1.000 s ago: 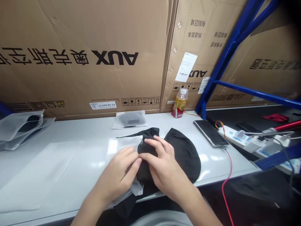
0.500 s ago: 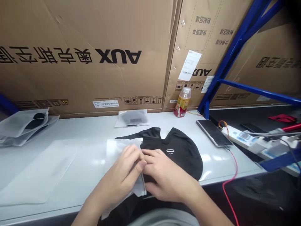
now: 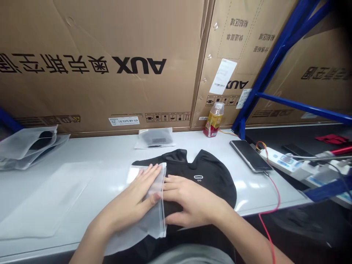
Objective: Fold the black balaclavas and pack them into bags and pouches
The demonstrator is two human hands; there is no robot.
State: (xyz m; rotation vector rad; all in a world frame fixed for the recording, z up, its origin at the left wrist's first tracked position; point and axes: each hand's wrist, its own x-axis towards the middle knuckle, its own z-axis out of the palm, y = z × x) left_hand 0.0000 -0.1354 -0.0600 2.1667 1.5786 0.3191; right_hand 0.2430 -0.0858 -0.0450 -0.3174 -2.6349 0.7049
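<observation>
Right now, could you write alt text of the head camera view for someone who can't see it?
A person's left hand rests flat on a frosted plastic bag, which partly covers a black fabric hood under the right hand, on a white table. Large AUX cardboard cartons stand behind.

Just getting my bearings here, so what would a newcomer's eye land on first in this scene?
Large cardboard cartons printed with black AUX lettering fill the wall behind the white bench. At the centre, the left hand lies flat on a frosted plastic bag, and the right hand rests on a black cloth hood. A blue steel rack stands at the right.
</observation>
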